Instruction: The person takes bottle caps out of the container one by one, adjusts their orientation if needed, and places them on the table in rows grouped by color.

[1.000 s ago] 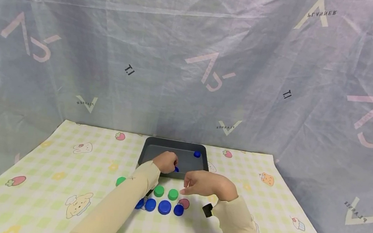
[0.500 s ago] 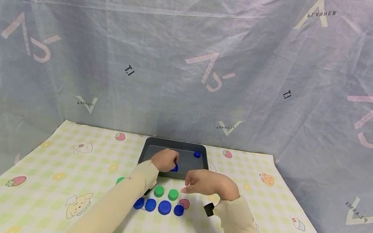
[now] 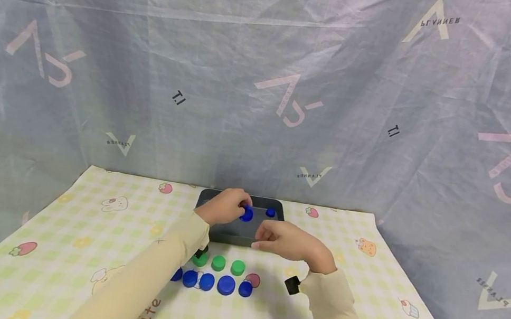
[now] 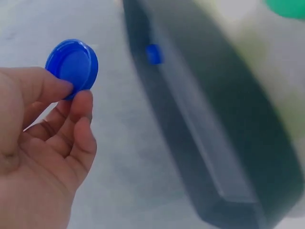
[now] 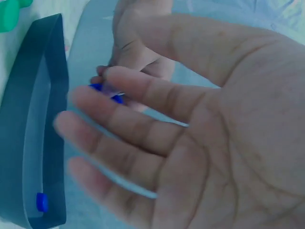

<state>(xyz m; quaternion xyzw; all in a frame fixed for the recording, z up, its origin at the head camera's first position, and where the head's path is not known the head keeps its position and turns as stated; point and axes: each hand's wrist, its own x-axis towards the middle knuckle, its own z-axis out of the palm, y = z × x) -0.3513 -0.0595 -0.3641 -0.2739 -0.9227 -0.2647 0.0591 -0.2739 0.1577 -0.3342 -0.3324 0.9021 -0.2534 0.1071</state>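
Observation:
My left hand [image 3: 224, 207] pinches a blue bottle cap [image 3: 246, 214] between thumb and fingers, held up over the dark grey tray [image 3: 226, 239]. In the left wrist view the cap [image 4: 74, 67] is tilted, its hollow inside facing that camera. My right hand [image 3: 290, 242] hovers at the tray's front right corner, holding nothing. Its fingers [image 5: 128, 114] are loosely spread in the right wrist view. Another, smaller blue cap [image 3: 270, 212] lies in the tray's far right corner.
In front of the tray, green caps [image 3: 219, 263] form a row, with a row of several blue caps [image 3: 226, 284] nearer me. My left sleeve hides part of the table's left side. A checked cloth [image 3: 79, 265] covers the table; a grey curtain [image 3: 227, 81] hangs behind.
My left hand has lifted the blue cap from near the tray's front side and carried it up and farther back. My right hand has risen slightly, still holding nothing.

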